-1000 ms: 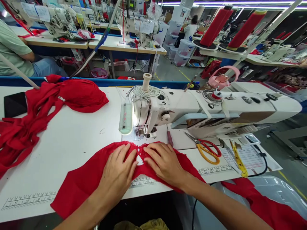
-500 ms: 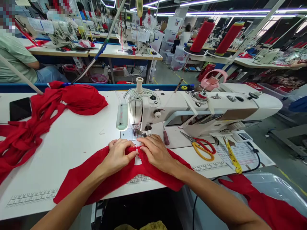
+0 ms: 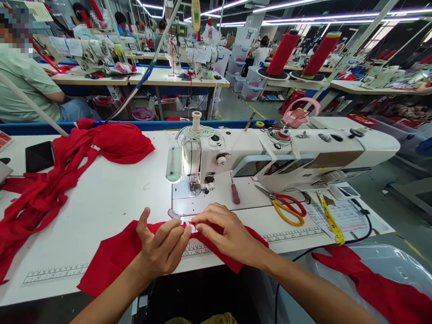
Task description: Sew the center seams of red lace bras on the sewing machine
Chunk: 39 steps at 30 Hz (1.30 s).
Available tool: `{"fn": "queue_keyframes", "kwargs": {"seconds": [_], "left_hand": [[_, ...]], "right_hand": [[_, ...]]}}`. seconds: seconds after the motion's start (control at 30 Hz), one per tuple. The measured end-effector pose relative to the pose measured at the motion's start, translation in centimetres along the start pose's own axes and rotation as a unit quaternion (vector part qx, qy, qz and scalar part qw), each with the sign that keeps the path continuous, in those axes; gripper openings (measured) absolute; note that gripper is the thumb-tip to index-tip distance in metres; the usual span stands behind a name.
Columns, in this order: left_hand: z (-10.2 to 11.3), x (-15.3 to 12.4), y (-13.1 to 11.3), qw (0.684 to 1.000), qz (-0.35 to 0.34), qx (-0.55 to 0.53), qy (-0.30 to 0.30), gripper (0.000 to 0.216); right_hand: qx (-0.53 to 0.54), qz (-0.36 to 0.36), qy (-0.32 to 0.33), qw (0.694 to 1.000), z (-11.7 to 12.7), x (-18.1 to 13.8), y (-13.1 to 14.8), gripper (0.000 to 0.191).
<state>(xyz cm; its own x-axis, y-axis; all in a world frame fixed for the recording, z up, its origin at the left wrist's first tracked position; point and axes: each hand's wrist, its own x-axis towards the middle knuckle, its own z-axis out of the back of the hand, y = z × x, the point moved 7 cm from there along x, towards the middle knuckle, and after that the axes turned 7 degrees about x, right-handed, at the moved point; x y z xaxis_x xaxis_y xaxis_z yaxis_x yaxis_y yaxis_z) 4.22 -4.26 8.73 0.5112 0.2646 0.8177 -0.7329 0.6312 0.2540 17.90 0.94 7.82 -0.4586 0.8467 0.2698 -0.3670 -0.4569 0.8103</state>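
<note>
A piece of red fabric (image 3: 114, 252) lies along the table's front edge, with a small white label (image 3: 193, 227) at its middle. My left hand (image 3: 164, 245) pinches at the fabric beside the label, thumb raised and palm side partly showing. On the label's right, my right hand (image 3: 229, 231) is closed on the fabric with thumb and fingertips. Both hands are in front of the sewing machine (image 3: 232, 148), apart from its needle and presser foot (image 3: 195, 185). The exact grip of the left fingertips is partly hidden.
Red fabric strips (image 3: 60, 180) are heaped at left by a black phone (image 3: 39, 156). Scissors (image 3: 286, 207), a purple-handled tool (image 3: 235, 192) and a yellow tape measure (image 3: 330, 218) lie at right. A clear bin (image 3: 381, 256) holds red fabric. A person in light green (image 3: 30, 85) sits beyond.
Both hands have drawn the red fabric back from the presser foot toward the table's front edge. My left hand has turned, its thumb lifting away. The machine's needle plate is now uncovered.
</note>
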Motion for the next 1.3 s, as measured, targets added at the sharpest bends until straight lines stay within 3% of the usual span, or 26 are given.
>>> {"fn": "queue_keyframes", "kwargs": {"seconds": [0.2, 0.4, 0.57, 0.63, 0.8, 0.93, 1.03, 1.13, 1.23, 1.3], "left_hand": [[-0.1, -0.3, -0.2, 1.000, -0.001, 0.006, -0.006, 0.019], [0.0, -0.4, -0.6, 0.999, -0.021, 0.018, -0.015, 0.021], [-0.1, -0.3, -0.6, 0.999, -0.022, 0.016, -0.019, 0.018], [-0.2, -0.3, -0.4, 1.000, -0.015, 0.013, -0.014, 0.020], [-0.8, -0.7, 0.2, 1.000, 0.018, -0.009, -0.004, 0.016], [-1.4, -1.2, 1.1, 0.997, 0.072, -0.025, 0.006, 0.009], [-2.1, -1.3, 2.2, 0.990, 0.133, -0.044, 0.026, 0.013], [-3.8, -1.4, 3.6, 0.968, 0.206, -0.078, 0.122, 0.013], [-4.5, -1.5, 4.7, 0.952, 0.243, -0.014, 0.184, 0.006], [-3.7, -1.1, 4.6, 0.960, 0.231, 0.048, 0.152, 0.019]], "right_hand": [[-0.015, -0.053, 0.010, 0.998, -0.4, 0.2, 0.1, 0.007], [0.123, -0.203, 0.073, 0.969, -1.5, 0.3, -2.1, 0.007], [0.132, -0.230, 0.108, 0.958, -2.0, 0.4, -2.6, 0.008], [0.098, -0.201, 0.108, 0.969, -2.1, 0.5, -2.3, 0.009], [-0.004, -0.048, 0.075, 0.996, -1.7, 0.8, -0.2, 0.016], [0.061, 0.024, 0.096, 0.993, -1.1, 0.0, 1.2, 0.014], [0.084, 0.047, 0.002, 0.995, 0.4, -1.2, 1.4, 0.011], [-0.105, 0.090, -0.109, 0.984, 0.7, -3.2, 1.6, 0.014], [-0.295, 0.162, -0.074, 0.939, -1.7, -5.1, 2.0, 0.030], [-0.319, 0.174, -0.041, 0.931, -2.8, -5.9, 1.9, 0.030]]}}
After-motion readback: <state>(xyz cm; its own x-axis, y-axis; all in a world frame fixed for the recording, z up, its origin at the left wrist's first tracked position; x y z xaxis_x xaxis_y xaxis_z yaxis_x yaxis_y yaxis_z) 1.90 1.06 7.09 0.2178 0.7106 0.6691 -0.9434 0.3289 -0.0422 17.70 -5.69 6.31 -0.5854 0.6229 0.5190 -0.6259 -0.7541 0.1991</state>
